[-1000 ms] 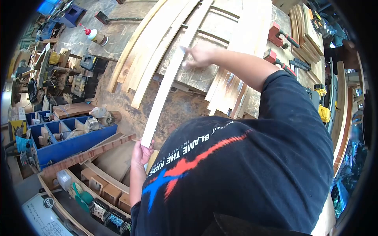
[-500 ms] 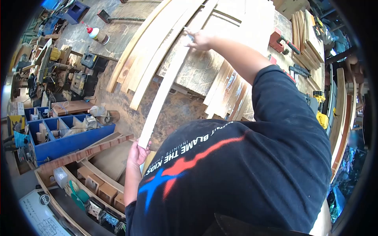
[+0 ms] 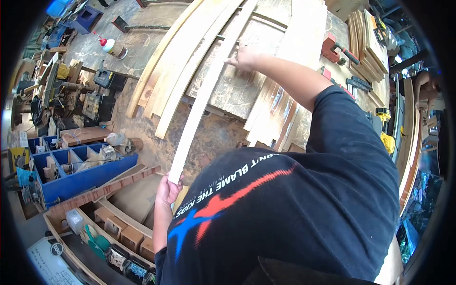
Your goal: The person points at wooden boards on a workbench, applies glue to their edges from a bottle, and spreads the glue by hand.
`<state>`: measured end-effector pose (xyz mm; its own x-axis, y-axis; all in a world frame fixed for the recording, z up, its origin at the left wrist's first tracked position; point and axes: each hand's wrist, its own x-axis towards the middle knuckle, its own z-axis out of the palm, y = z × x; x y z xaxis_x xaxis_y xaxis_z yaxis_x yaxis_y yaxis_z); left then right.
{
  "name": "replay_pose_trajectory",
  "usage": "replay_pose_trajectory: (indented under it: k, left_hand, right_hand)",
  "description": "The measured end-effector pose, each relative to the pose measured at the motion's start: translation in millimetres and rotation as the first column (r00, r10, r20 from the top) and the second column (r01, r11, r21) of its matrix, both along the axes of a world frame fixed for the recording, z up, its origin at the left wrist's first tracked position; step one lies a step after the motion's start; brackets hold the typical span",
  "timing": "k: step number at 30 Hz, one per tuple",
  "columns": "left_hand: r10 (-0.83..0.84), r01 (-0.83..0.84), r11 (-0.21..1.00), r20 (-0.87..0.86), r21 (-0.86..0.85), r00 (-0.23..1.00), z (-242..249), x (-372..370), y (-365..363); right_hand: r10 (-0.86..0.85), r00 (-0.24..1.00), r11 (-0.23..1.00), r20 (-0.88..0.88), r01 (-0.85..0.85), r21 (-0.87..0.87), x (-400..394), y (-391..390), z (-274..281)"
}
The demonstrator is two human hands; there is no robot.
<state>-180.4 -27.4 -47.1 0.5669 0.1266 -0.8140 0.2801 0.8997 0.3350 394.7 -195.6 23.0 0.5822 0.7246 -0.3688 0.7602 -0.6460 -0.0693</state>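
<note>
A long pale wooden strip runs from near my body up across the workbench. My left hand is closed around its near end, with the thumb at the edge. Farther up, my right hand is at the right side of the strip. One digit reaches out to the strip's edge and the fingers look apart; overexposure blurs their tips. Several pale boards lie left of the strip, their ends overhanging the bench.
A glue bottle and a bar clamp are at the upper left. On the right are red clamps, stacked boards and yellow tools. A blue divided box stands at the lower left, beside a wooden tray of small items.
My right hand has moved down along the strip and slightly right, and its fingers no longer lie across it. My left hand still grips the near end, a little lower in view.
</note>
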Motion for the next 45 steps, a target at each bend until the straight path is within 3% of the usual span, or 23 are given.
replay_pose_trajectory:
  k: [2,4,5,6,8,11,14,17,20,21,24,25,28,29,32,35,38,39,42,43,45]
  left_hand:
    - [-0.002,0.002,1.000,-0.006,-0.009,1.000,-1.3,-2.7,1.3]
    - [0.001,-0.001,1.000,-0.016,-0.002,1.000,2.7,1.4,1.2]
    - [-0.001,0.001,1.000,-0.026,-0.001,1.000,5.1,0.1,0.5]
    - [-0.013,0.012,1.000,-0.015,-0.001,1.000,5.0,-0.4,3.5]
    - [-0.021,0.021,1.000,0.017,-0.004,1.000,1.0,-1.2,5.4]
    - [-0.007,0.007,1.000,-0.006,0.023,1.000,7.4,3.8,1.0]
    - [-0.027,0.026,0.999,0.016,0.024,1.000,4.7,1.7,3.4]
    - [0.001,-0.001,0.999,-0.008,0.041,1.000,6.3,3.5,-1.8]
    - [0.007,-0.007,0.999,-0.008,0.043,1.000,10.7,2.1,-3.7]
    - [0.007,-0.007,0.999,0.006,0.037,1.000,10.8,3.8,-3.5]
    - [0.006,-0.007,0.999,0.025,0.031,1.000,17.4,5.4,-4.6]
    - [0.004,-0.005,1.000,0.020,0.031,1.000,17.2,2.4,-4.4]
    - [0.003,-0.003,1.000,0.012,0.024,1.000,12.0,0.9,-3.7]
    - [0.008,-0.008,1.000,0.006,0.021,1.000,11.6,1.4,-3.1]
    - [0.019,-0.019,1.000,-0.008,0.007,1.000,16.4,3.2,-4.3]
    - [0.016,-0.015,1.000,-0.030,0.020,0.999,13.8,3.0,0.8]
    - [0.012,-0.012,1.000,-0.033,0.019,0.999,7.9,0.1,4.1]
    - [0.015,-0.014,1.000,-0.031,0.016,0.999,9.7,0.1,3.8]
    - [-0.007,0.007,1.000,-0.008,0.021,1.000,17.2,3.8,2.8]
    - [-0.003,0.004,1.000,-0.022,0.022,1.000,16.3,1.9,3.4]
    - [0.012,-0.011,1.000,-0.042,0.026,0.999,11.0,0.9,5.0]
  right_hand:
    - [-0.047,0.998,0.987,0.045,0.039,0.156,13.0,-0.5,-23.7]
    - [0.237,0.969,0.971,-0.074,-0.239,-0.017,-18.2,-4.4,44.5]
    - [0.105,0.985,0.993,-0.135,-0.111,-0.041,-10.8,-5.3,38.8]
    - [-0.035,0.987,0.994,-0.156,0.050,0.097,14.3,-5.3,13.8]
    - [-0.126,0.988,0.907,-0.090,0.151,0.392,60.9,5.5,-60.0]
    - [0.030,0.999,0.969,-0.039,-0.020,0.247,34.9,5.5,-24.5]
    - [-0.214,0.948,0.955,-0.236,0.254,0.153,24.8,16.0,-3.8]
    - [0.137,0.984,0.976,-0.111,-0.114,0.187,9.9,26.2,9.5]
    - [-0.058,0.993,0.926,-0.100,0.091,0.366,46.2,29.4,-37.1]
    - [-0.073,0.982,0.971,-0.173,0.110,0.213,42.0,22.7,-16.3]
    - [0.109,0.983,0.993,-0.145,-0.100,0.068,5.5,7.8,24.5]
    - [0.179,0.976,0.981,-0.121,-0.168,0.096,0.1,1.8,29.0]
    - [-0.028,0.986,0.962,-0.163,0.070,0.263,25.0,-5.7,-17.6]
    - [-0.042,0.998,0.893,0.054,0.013,0.449,35.4,-4.9,-60.9]
    - [-0.115,0.955,0.986,-0.273,0.142,0.084,2.1,-2.0,19.2]
    - [0.031,0.986,1.000,-0.162,-0.030,0.007,-9.8,-3.5,49.4]
    - [-0.262,0.945,0.900,-0.197,0.313,0.304,58.6,1.9,-16.0]
    - [-0.245,0.941,0.874,-0.234,0.318,0.366,66.0,4.9,-18.4]
    - [-0.054,0.997,0.961,-0.047,0.065,0.269,65.0,10.1,-34.6]
    - [-0.074,0.995,0.959,-0.074,0.091,0.269,59.0,11.8,-28.3]
    - [0.065,0.996,0.971,-0.067,-0.048,0.233,44.8,14.2,0.4]
